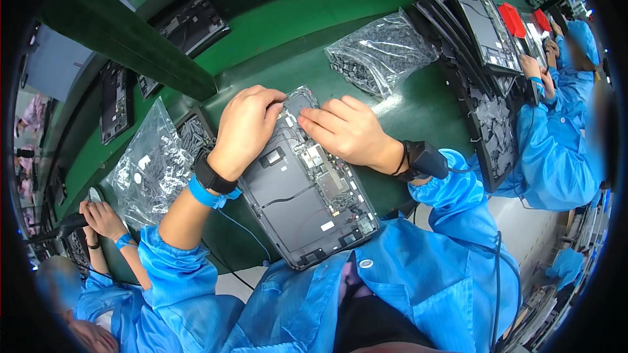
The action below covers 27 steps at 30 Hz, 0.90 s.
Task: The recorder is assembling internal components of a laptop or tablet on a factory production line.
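An opened dark grey laptop chassis (288, 206) lies tilted in front of me, its near end close to my body. A circuit board (330, 180) and thin cables show along its right half. My left hand (245, 127) is closed at the far left corner, thumb and bent fingers on the edge. My right hand (347, 131) has its fingers pressed together near the far right corner, beside a small dark flat part (301, 99). Whatever the right fingertips pinch, if anything, is too small or hidden to make out.
Clear bags of small dark pieces lie at left (147, 170) and far right (386, 52). Laptop chassis stand stacked (481, 19) beside a tray of dark pieces (494, 131). A green post (131, 39) rises at left. Co-workers in blue sit on both sides. A wrist-strap cord (252, 235) hangs nearby.
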Tool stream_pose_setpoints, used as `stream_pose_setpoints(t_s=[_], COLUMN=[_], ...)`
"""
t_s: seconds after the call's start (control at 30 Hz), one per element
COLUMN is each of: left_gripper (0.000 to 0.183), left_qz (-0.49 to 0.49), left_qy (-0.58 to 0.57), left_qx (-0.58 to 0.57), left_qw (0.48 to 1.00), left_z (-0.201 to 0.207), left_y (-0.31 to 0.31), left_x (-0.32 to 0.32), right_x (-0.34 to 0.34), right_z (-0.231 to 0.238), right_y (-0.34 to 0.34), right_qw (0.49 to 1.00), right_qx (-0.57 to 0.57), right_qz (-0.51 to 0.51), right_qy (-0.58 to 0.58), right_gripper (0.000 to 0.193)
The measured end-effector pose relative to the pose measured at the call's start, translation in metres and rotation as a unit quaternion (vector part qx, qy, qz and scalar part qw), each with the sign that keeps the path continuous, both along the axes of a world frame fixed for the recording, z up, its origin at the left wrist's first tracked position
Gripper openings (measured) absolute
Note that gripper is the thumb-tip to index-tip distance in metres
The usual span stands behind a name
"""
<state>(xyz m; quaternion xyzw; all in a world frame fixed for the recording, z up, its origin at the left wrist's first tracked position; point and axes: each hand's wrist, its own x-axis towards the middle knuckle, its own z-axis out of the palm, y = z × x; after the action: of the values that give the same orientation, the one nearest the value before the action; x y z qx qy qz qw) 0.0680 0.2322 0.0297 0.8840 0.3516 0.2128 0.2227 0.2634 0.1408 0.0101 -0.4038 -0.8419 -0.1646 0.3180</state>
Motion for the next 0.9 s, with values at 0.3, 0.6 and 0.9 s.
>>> stream_pose_setpoints(t_s=[0.3,0.6,0.9], left_gripper=[0.014,0.015,0.01], left_qz=[-0.022,-0.022,-0.024], left_qy=[-0.005,-0.009,0.001], left_qx=[0.067,0.029,0.094], left_qw=[0.998,0.999,0.995], left_z=[-0.0045,-0.0009,-0.0014], left_y=[-0.0017,0.0003,-0.0018], left_x=[-0.0017,-0.0028,0.0023], right_x=[-0.0029,-0.0051,-0.006], right_z=[-0.0009,0.0001,-0.0061], right_y=[-0.001,-0.0068,-0.0074], right_qw=[1.0,1.0,0.999], right_qx=[-0.005,0.027,0.029], right_qz=[-0.016,0.013,-0.035], right_qy=[-0.016,0.003,0.018], right_gripper=[0.024,0.021,0.015])
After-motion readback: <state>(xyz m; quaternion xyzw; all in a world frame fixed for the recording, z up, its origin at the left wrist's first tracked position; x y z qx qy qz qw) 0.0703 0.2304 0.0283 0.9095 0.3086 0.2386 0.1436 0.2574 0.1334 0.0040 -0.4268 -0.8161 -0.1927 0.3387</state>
